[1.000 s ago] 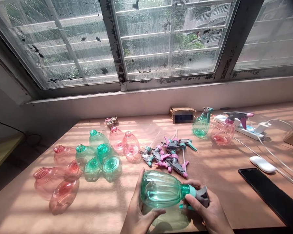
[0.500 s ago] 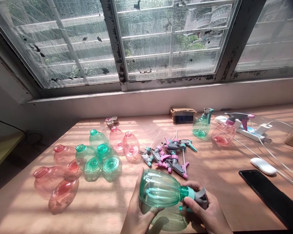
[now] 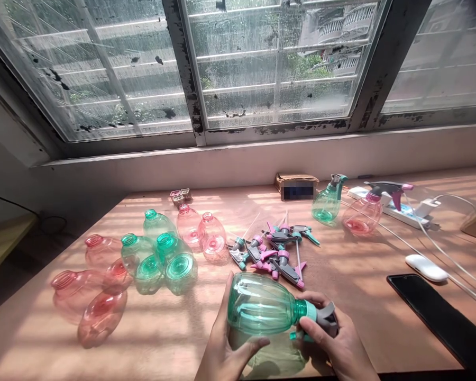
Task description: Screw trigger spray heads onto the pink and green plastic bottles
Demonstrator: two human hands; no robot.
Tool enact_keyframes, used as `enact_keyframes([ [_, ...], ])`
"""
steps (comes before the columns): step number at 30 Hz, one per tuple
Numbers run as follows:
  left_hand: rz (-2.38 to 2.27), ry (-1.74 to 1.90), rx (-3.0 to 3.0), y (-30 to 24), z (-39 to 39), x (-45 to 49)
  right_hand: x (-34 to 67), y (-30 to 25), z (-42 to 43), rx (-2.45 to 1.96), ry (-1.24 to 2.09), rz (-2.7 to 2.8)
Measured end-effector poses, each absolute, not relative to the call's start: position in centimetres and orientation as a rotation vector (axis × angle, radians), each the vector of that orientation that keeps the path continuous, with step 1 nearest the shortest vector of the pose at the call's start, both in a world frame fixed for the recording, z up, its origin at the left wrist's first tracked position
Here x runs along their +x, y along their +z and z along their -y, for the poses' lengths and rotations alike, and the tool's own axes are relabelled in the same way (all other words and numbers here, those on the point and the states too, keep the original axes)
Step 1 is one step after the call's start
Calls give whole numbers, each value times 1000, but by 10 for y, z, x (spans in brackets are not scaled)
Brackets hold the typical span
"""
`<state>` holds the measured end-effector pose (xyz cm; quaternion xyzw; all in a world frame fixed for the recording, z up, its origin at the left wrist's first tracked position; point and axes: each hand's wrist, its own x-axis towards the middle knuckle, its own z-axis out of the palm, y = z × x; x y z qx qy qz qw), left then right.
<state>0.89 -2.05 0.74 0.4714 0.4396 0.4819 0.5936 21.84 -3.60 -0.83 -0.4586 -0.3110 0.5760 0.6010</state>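
The left hand [image 3: 225, 349] cups a green bottle [image 3: 262, 304] sideways; the right hand [image 3: 343, 338] clasps its head [image 3: 327, 319], tightness unclear. Beyond and right of the grip, two sprayers [image 3: 326, 207] stand assembled; left, seven bottles [image 3: 173, 254] lack heads. Loose heads [image 3: 284, 263] lie just beyond.

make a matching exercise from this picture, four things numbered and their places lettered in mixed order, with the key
1. green bottle on its side
2. pile of loose spray heads
3. black phone
4. small cardboard box

A. by the wall
B. to the right of the right hand
C. between the two hands
D. just beyond the hands, in a heap

Pairs: 1-C, 2-D, 3-B, 4-A
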Motion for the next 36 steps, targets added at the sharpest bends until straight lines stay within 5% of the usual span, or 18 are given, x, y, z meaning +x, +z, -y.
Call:
enact_keyframes([
  [36,-952,1129,1102,7,24,5,221,-11,38,-1068,1350,742],
])
